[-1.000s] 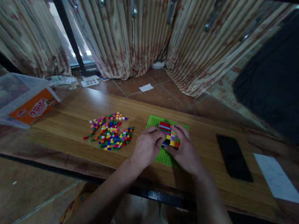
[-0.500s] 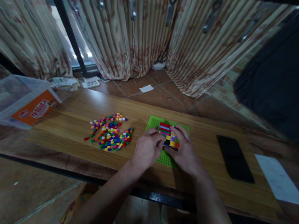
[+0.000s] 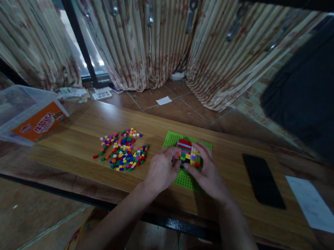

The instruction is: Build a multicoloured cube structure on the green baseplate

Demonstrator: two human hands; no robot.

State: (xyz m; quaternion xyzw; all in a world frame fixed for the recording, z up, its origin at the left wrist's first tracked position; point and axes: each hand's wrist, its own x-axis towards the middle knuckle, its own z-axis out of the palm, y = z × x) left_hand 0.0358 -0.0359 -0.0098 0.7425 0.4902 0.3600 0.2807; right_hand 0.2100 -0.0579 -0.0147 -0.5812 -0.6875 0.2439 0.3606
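A block of small multicoloured building bricks (image 3: 186,146), with red and white rows at the back and yellow, purple and orange ones in front, is over the green studded baseplate (image 3: 170,138). My right hand (image 3: 211,175) curves around its right side, thumb at the front and fingers behind. At the left edge, my left hand (image 3: 162,170) is closed, thumb and fingertips pressed against the bricks. Whether a separate loose brick is in that pinch is hidden. I cannot tell if the block is attached to the plate or lifted.
Loose bricks (image 3: 126,152) lie in a pile on the wooden board (image 3: 75,143), left of the baseplate. A clear plastic bin (image 3: 3,119) with an orange label stands far left. To the right are a black phone (image 3: 264,181) and a white paper sheet (image 3: 315,204).
My left thumb and fingertips have shifted slightly at the block's left front, baring more green and yellow bricks there. My right hand keeps its hold. The whole view has tilted a little.
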